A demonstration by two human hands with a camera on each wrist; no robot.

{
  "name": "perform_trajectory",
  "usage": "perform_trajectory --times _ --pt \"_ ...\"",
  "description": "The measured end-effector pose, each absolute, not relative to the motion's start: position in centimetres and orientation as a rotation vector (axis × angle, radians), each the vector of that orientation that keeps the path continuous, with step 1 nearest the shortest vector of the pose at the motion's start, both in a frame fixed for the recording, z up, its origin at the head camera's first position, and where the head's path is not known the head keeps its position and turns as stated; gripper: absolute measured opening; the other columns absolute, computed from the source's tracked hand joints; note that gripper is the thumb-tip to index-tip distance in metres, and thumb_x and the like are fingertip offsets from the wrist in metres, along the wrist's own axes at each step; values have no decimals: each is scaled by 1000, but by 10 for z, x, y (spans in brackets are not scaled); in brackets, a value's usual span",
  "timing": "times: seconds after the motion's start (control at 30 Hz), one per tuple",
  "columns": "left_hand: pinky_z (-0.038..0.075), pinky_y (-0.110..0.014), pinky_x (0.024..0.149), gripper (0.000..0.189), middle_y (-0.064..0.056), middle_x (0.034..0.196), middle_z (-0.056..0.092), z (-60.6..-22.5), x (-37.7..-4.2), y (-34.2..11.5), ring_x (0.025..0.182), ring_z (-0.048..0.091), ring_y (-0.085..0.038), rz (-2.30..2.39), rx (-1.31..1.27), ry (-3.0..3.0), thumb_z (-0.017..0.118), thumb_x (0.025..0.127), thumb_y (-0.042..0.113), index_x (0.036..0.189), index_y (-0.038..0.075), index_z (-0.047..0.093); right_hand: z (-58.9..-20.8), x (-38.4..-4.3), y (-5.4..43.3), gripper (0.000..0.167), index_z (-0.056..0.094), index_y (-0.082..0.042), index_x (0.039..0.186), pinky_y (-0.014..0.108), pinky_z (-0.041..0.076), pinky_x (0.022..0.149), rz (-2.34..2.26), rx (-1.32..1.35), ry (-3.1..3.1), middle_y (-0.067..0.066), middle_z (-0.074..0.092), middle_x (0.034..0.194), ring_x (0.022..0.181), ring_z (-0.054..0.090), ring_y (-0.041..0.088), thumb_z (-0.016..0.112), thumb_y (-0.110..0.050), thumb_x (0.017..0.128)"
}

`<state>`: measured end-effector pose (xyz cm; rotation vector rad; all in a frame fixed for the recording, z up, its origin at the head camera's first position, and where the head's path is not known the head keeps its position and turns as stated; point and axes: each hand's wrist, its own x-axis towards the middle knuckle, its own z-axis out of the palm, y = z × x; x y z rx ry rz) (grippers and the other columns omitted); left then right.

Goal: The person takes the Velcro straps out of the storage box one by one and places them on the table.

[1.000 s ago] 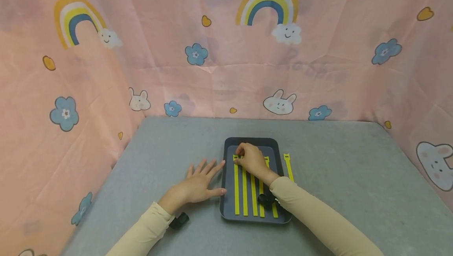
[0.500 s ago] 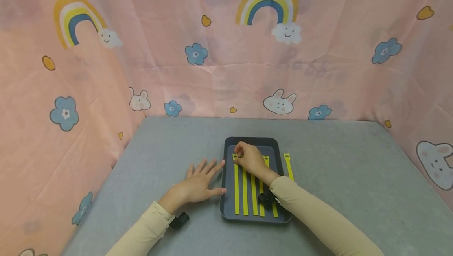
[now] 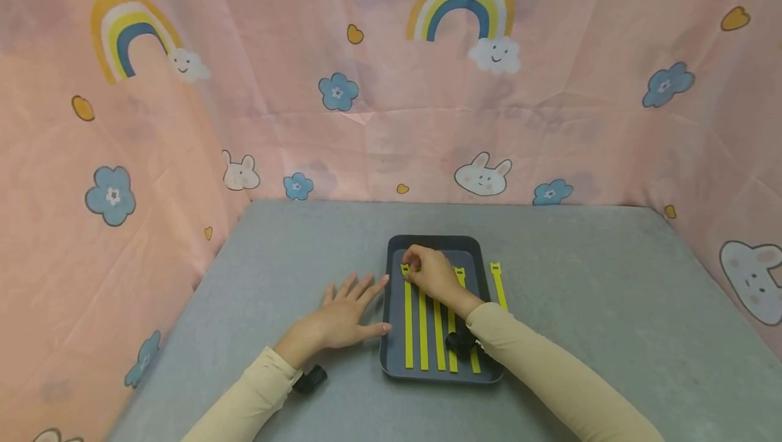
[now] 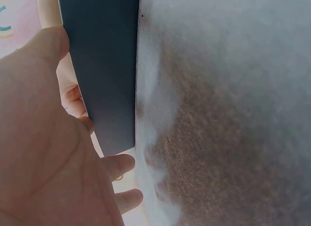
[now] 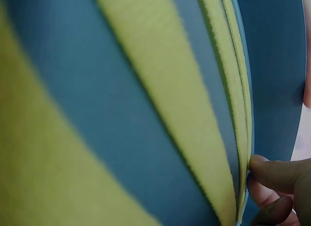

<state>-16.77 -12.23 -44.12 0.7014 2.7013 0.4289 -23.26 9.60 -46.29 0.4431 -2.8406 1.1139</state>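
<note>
A dark grey tray (image 3: 434,242) holds several yellow hook-and-loop cable ties, slotted heads at the far end, laid lengthwise side by side. My right hand (image 3: 435,273) reaches over them and pinches the leftmost cable tie (image 3: 408,326) near its head; the right wrist view shows thumb and fingertips (image 5: 272,172) at that strip's edge. The hand and wrist cover parts of the other ties. With fingers spread, my left hand (image 3: 339,320) lies along the tray's left side, forefinger and thumb tips at the rim. In the left wrist view, the fingers line the tray's outer wall (image 4: 104,75).
Another yellow cable tie (image 3: 499,286) lies on the grey table (image 3: 611,306) just right of the tray, partly behind the right sleeve (image 3: 550,367). A pink patterned curtain (image 3: 391,136) hangs around the table's back and sides.
The right fingers stay at the head of the leftmost cable tie with only a slight shift. The left hand and tray keep their places.
</note>
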Motion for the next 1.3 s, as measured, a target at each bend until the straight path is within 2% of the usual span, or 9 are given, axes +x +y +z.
perform_trajectory --times 0.27,0.63,0.87,1.1,1.3 --pt "8 -73 116 85 -8 168 15 -440 -167 -122 155 8 -42 428 678 2709 50 93 67 160 33 10 -462 -234 96 17 68 -13 101 27 43 59 1180 422 -2816 3 63 76 60 52 11 75 -8 86" --pt "3 -73 116 89 -5 169 10 -451 -172 -125 156 3 -40 420 697 2710 45 90 75 159 38 4 -457 -234 97 20 67 -14 104 26 42 55 1254 448 -2773 4 64 78 55 50 12 76 -11 87" --pt "8 -73 115 86 -8 168 14 -440 -168 -122 155 8 -43 421 690 2704 49 92 68 160 32 10 -451 -232 97 21 67 -12 104 26 42 56 1292 485 -2722 5 65 82 59 50 12 76 -8 86" --pt "9 -72 116 85 -7 168 15 -439 -167 -122 155 9 -42 406 672 2715 49 93 67 160 33 11 -442 -230 98 21 66 -11 105 26 42 54 1406 473 -2702 7 65 86 60 50 13 75 -8 86" --pt "6 -73 116 86 -7 168 14 -443 -169 -122 155 7 -41 419 676 2703 50 92 69 160 35 9 -432 -226 101 19 66 -11 105 24 41 52 1425 506 -2688 7 67 87 55 46 13 74 -9 88"
